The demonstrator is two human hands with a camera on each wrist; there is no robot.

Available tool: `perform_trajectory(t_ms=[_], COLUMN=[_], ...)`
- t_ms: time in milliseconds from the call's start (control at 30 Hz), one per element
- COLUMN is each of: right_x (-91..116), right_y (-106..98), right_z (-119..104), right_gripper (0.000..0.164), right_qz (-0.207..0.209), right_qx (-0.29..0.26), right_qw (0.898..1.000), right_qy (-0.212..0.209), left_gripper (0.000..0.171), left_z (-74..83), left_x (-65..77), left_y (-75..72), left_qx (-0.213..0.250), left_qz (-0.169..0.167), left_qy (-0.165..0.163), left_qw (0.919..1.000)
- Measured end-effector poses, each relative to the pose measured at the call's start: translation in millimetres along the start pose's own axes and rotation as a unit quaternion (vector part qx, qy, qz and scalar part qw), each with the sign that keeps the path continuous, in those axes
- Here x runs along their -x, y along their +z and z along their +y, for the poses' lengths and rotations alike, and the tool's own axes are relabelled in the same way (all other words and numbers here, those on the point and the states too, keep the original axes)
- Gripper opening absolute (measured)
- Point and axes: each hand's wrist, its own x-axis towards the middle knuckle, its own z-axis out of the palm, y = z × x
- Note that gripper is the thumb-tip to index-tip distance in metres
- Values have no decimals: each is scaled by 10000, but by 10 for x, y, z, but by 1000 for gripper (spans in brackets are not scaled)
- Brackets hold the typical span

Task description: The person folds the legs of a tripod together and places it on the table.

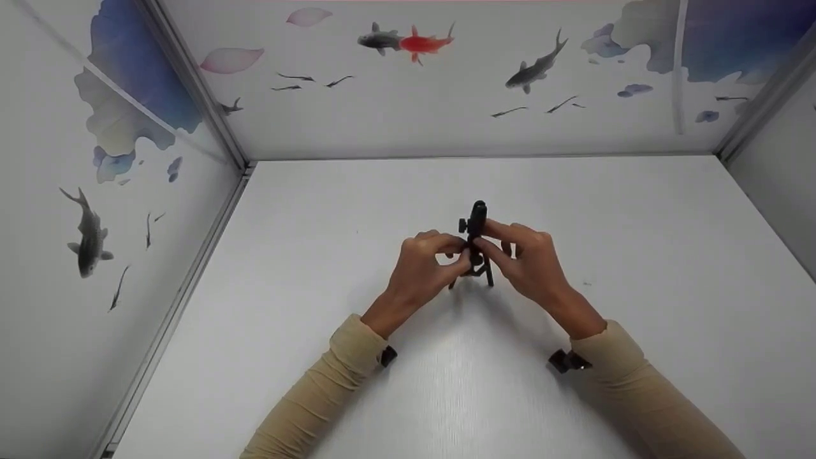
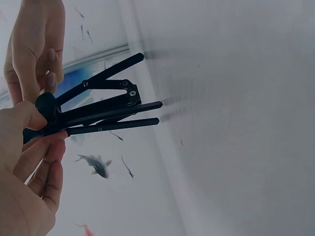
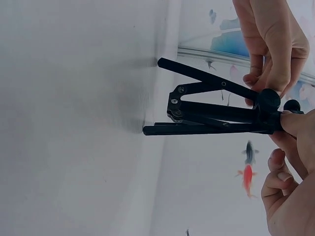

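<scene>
A small black tripod (image 1: 477,262) stands upright near the middle of the white table, its three legs partly spread with braces joining them to the central column. Its dark upper part (image 1: 478,215) has a small side knob (image 1: 463,225). From the left, my left hand (image 1: 421,262) pinches the tripod between thumb and fingers near the collar where the legs meet. Opposite it, my right hand (image 1: 534,260) holds the column at about the same height, thumb in front. In the right wrist view, a round knob (image 3: 268,101) shows at the collar beside the fingers. The leg tips (image 2: 158,121) point down at the tabletop.
The white table (image 1: 306,210) is bordered by a back wall panel (image 1: 446,127) and a left wall panel (image 1: 38,255), both printed with fish and blue shapes. A metal frame strip (image 1: 172,312) runs along the left edge. Small black wrist devices (image 1: 387,356) sit at both cuffs.
</scene>
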Motion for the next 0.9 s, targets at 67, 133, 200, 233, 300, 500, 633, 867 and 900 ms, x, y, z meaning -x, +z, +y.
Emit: perform_trajectory(t_ms=[67, 133, 200, 233, 300, 500, 633, 867, 900], right_x=[-1, -3, -4, -5, -8, -13, -19, -36, -30], right_y=[-5, -10, -13, -15, -17, -14, -18, -174, -208], right_z=[-1, -2, 0, 0, 1, -7, -1, 131, 154], right_gripper=[37, 37, 36, 36, 35, 36, 37, 29, 28], right_qz=[-25, -49, -61, -62, -62, -108, -202, -618, -767], right_qx=[-4, -11, -5, -1, 10, 35, 11, 203, 268], right_qw=[10000, 9999, 9999, 9999, 9999, 9999, 9997, 9972, 9953], right_qy=[44, 93, 113, 117, 114, 130, 103, 371, 518], left_gripper=[13, 13, 13, 13, 13, 13, 12, 16, 17], left_z=[4, 5, 4, 6, 8, 10, 8, -16, -25], left_x=[-2, -3, -4, -5, -7, -27, -49, -94, -96], left_y=[-1, -1, 2, 1, 1, -33, -91, -218, -226], left_qx=[16, 57, 100, 100, 125, 131, 201, 219, 172], left_qz=[-6, -7, -14, -18, -19, -97, -356, -1348, -1558], left_qy=[0, -11, -28, -30, -29, -8, -131, -830, -917], left_qw=[10000, 10000, 9999, 9999, 9999, 9999, 9991, 9872, 9834])
